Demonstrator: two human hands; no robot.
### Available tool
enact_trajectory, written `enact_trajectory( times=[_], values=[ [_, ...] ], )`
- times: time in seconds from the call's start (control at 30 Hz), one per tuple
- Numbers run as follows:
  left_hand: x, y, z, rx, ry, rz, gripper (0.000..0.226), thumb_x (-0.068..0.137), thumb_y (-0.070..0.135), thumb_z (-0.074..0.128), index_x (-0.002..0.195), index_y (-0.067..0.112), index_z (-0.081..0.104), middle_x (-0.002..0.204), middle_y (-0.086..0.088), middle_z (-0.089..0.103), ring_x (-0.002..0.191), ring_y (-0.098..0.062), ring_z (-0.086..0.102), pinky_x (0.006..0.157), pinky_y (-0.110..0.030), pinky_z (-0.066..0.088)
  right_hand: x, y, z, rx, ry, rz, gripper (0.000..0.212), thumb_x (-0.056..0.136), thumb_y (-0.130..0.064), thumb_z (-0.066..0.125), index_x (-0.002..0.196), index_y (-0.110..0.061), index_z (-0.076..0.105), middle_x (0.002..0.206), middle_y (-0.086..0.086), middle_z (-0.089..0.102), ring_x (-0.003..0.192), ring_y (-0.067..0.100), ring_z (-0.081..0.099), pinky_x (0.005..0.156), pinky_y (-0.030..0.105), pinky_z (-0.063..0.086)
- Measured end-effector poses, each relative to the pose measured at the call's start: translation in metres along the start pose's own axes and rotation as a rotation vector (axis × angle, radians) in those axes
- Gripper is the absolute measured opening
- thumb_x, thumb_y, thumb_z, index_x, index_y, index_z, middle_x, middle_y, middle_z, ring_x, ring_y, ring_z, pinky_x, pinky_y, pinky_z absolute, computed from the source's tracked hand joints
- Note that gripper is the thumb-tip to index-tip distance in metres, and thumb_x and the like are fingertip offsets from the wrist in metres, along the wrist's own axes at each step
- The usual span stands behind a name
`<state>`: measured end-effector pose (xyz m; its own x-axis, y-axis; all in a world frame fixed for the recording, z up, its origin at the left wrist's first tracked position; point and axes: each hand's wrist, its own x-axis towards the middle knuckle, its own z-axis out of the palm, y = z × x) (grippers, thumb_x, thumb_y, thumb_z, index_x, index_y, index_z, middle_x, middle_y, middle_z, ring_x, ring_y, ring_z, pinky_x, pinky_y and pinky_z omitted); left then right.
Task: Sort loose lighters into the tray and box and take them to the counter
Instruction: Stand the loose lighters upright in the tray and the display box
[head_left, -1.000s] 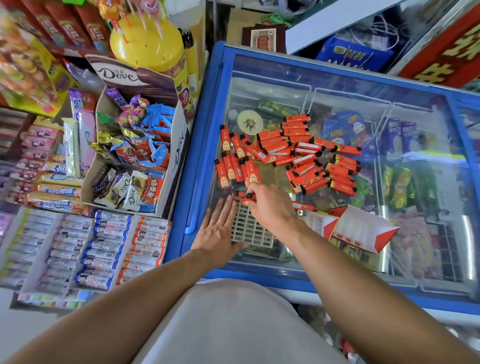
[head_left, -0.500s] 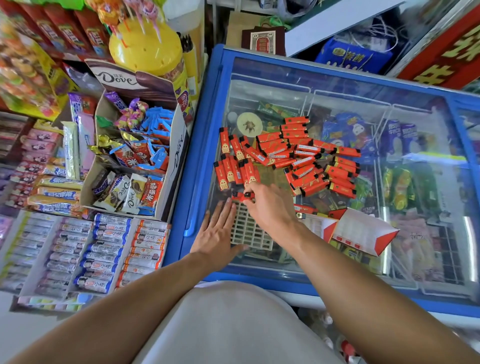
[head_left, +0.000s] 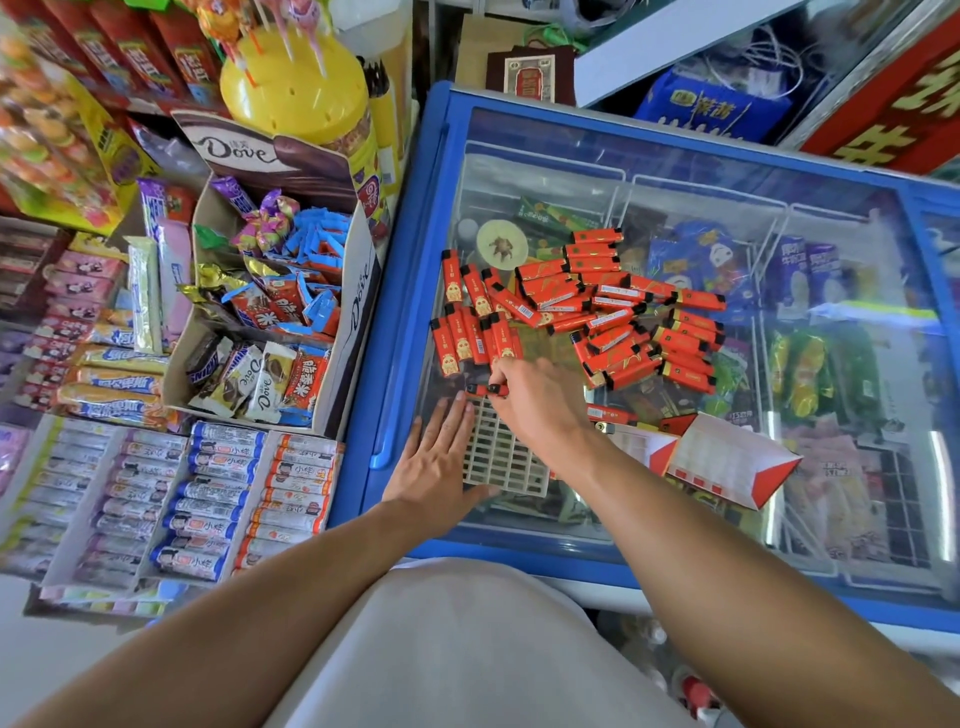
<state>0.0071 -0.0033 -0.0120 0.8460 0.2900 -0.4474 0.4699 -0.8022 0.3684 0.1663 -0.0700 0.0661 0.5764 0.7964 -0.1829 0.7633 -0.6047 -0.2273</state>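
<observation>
overhead, shop: lighters strewn on freezer lid; right hand grip pinching lighter, left hand spread flat.

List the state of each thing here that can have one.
Left hand: flat, fingers straight, steadying the tray.
Right hand: pinching one lighter at the tray's far edge.
Tray: slots empty.
Box: open, on its side.
Freezer lid: closed.
Pile: loose, unsorted.
</observation>
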Motion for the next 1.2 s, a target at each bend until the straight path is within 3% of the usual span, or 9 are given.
enact_trajectory(
  times=[0.3, 0.5, 0.57, 0.63, 0.73, 0.8, 0.9, 1.03, 1.2],
  values=[
    [0.0, -0.001, 0.001, -0.021, 0.014, 0.008, 0.109, 0.092, 0.076, 0.041, 0.156, 0.018, -0.026, 0.16, 0.006, -0.038, 0.148, -0.015, -0.034, 0.125, -0.042, -0.013, 0.002, 0.002, 0.01, 0.02, 0.011, 0.062, 0.026, 0.09, -0.034, 0.073, 0.113, -0.025, 0.067, 0.089, -0.006, 0.074, 0.077, 0.013, 0.068, 0.065, 0.026, 0.049],
    [-0.001, -0.002, -0.003, -0.099, 0.044, 0.028, 0.106, 0.094, 0.067, 0.05, 0.154, 0.023, -0.025, 0.163, 0.006, -0.03, 0.152, -0.013, -0.026, 0.127, -0.042, -0.007, 0.033, 0.02, -0.01, 0.169, -0.157, 0.123, 0.031, 0.088, 0.002, 0.066, 0.11, -0.019, 0.069, 0.111, -0.002, 0.07, 0.094, 0.015, 0.066, 0.082, 0.033, 0.056],
    [-0.004, -0.004, -0.003, -0.126, 0.071, 0.045, 0.105, 0.095, 0.062, 0.054, 0.158, 0.021, -0.02, 0.165, 0.006, -0.026, 0.153, -0.013, -0.022, 0.128, -0.043, -0.002, 0.053, 0.025, -0.016, 0.246, -0.095, 0.228, 0.02, 0.091, -0.007, 0.068, 0.111, -0.012, 0.069, 0.113, 0.005, 0.07, 0.098, 0.021, 0.067, 0.085, 0.036, 0.056],
    [-0.008, -0.005, -0.001, -0.154, 0.09, 0.056, 0.106, 0.095, 0.056, 0.058, 0.16, 0.02, -0.018, 0.167, 0.006, -0.023, 0.154, -0.012, -0.018, 0.128, -0.042, 0.003, 0.067, 0.024, -0.014, 0.279, -0.14, 0.301, 0.032, 0.091, -0.027, 0.073, 0.112, -0.003, 0.068, 0.111, 0.01, 0.07, 0.099, 0.027, 0.067, 0.086, 0.038, 0.054],
    [-0.01, -0.004, -0.001, -0.265, 0.146, 0.058, 0.107, 0.093, 0.05, 0.065, 0.161, 0.025, -0.014, 0.17, 0.006, -0.013, 0.157, -0.013, -0.003, 0.127, -0.041, 0.016, 0.079, 0.023, 0.001, 0.326, -0.214, 0.381, 0.038, 0.082, -0.04, 0.081, 0.095, -0.007, 0.065, 0.09, 0.005, 0.068, 0.079, 0.024, 0.069, 0.076, 0.039, 0.058],
    [-0.012, -0.003, -0.005, -0.331, 0.213, 0.05, 0.106, 0.093, 0.043, 0.068, 0.162, 0.025, -0.01, 0.171, 0.006, -0.006, 0.156, -0.015, 0.009, 0.125, -0.035, 0.021, 0.086, 0.025, 0.009, 0.339, -0.222, 0.427, 0.032, 0.081, -0.036, 0.082, 0.08, -0.01, 0.063, 0.077, 0.002, 0.068, 0.066, 0.021, 0.068, 0.061, 0.033, 0.056],
    [-0.014, -0.001, -0.015, -0.297, 0.332, 0.108, 0.105, 0.091, 0.027, 0.071, 0.163, 0.023, -0.006, 0.171, 0.003, -0.003, 0.155, -0.017, 0.013, 0.121, -0.028, 0.02, 0.089, 0.029, 0.004, 0.377, -0.236, 0.456, 0.016, 0.085, -0.023, 0.076, 0.092, -0.01, 0.068, 0.081, 0.002, 0.068, 0.064, 0.016, 0.064, 0.048, 0.026, 0.042],
    [-0.008, 0.005, -0.019, -0.205, 0.337, 0.183, 0.11, 0.087, 0.021, 0.073, 0.162, 0.026, -0.008, 0.171, -0.001, -0.005, 0.157, -0.021, 0.008, 0.124, -0.044, 0.025, 0.066, 0.037, -0.023, 0.484, -0.174, 0.377, 0.029, 0.089, -0.015, 0.074, 0.108, -0.019, 0.053, 0.093, -0.005, 0.06, 0.071, 0.008, 0.056, 0.052, 0.022, 0.036],
    [-0.005, 0.012, -0.018, -0.173, 0.305, 0.138, 0.114, 0.089, 0.023, 0.071, 0.16, 0.029, -0.018, 0.169, 0.002, -0.018, 0.157, -0.017, -0.003, 0.125, -0.047, 0.021, 0.022, 0.045, -0.04, 0.459, -0.3, 0.214, 0.019, 0.085, -0.023, 0.079, 0.097, -0.019, 0.064, 0.085, -0.004, 0.069, 0.068, 0.012, 0.064, 0.055, 0.027, 0.044]
  ],
)
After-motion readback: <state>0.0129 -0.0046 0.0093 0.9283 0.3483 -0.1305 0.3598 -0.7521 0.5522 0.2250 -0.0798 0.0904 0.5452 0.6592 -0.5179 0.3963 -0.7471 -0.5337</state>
